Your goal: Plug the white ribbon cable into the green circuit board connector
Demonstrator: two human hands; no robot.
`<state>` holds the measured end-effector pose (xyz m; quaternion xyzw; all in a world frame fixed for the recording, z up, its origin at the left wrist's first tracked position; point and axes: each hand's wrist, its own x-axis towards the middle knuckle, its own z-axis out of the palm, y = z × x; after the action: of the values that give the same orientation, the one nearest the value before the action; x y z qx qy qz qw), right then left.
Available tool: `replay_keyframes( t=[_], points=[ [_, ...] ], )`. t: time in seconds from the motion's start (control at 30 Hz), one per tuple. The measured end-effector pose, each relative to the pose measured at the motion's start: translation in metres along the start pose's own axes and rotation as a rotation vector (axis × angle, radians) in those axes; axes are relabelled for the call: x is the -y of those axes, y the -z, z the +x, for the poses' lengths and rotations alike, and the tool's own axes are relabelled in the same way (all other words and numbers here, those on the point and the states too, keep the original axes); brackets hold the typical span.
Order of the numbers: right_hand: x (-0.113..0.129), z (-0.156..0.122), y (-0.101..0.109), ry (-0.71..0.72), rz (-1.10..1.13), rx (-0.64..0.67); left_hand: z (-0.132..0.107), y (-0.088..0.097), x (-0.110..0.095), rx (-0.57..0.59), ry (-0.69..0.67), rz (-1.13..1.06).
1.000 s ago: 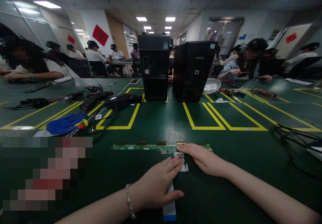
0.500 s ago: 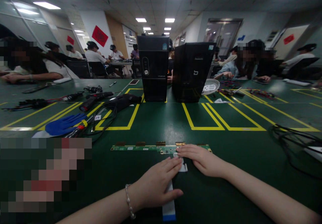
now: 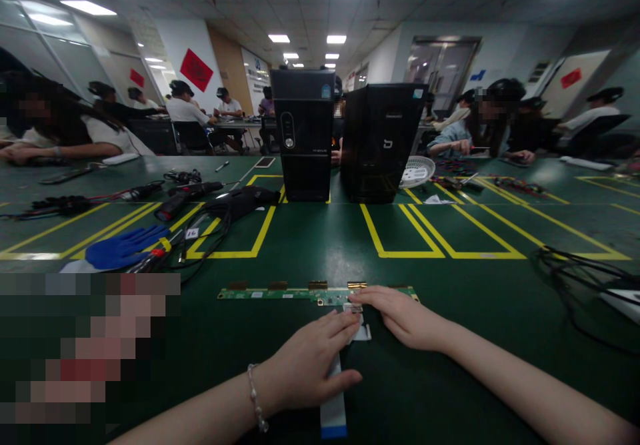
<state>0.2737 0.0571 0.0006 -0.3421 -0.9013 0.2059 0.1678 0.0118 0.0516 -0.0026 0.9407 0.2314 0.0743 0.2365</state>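
Note:
A long, narrow green circuit board [image 3: 287, 295] lies flat on the green table, with several copper-coloured tabs along its far edge. My right hand [image 3: 400, 315] rests over the board's right part, fingers stretched out and the tips on the board near its middle. My left hand [image 3: 320, 355] lies flat across a white ribbon cable [image 3: 333, 412] with a blue end towards me, its fingers extended to the cable's far end beside the board. The fingers partly hide where cable and board meet, so I cannot tell whether they are joined.
Two black computer towers [image 3: 303, 145] stand ahead. On the left lie a blue glove [image 3: 125, 246], a black heat gun [image 3: 245, 202] and cables. A white basket [image 3: 417, 172] and black cables [image 3: 580, 278] are on the right. Yellow tape marks the table; other people sit around.
Both hands stay nearly in place. My left fingertips have shifted slightly, and a little more of the cable's far end shows between the hands.

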Motion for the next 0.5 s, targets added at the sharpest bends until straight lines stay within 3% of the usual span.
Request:
replay_keyframes(
  t=[0.5],
  points=[
    [-0.0062,-0.0020,-0.0043,0.009,-0.001,-0.009,-0.0004,0.0030,0.0005,0.025,-0.003,0.003]
  ],
)
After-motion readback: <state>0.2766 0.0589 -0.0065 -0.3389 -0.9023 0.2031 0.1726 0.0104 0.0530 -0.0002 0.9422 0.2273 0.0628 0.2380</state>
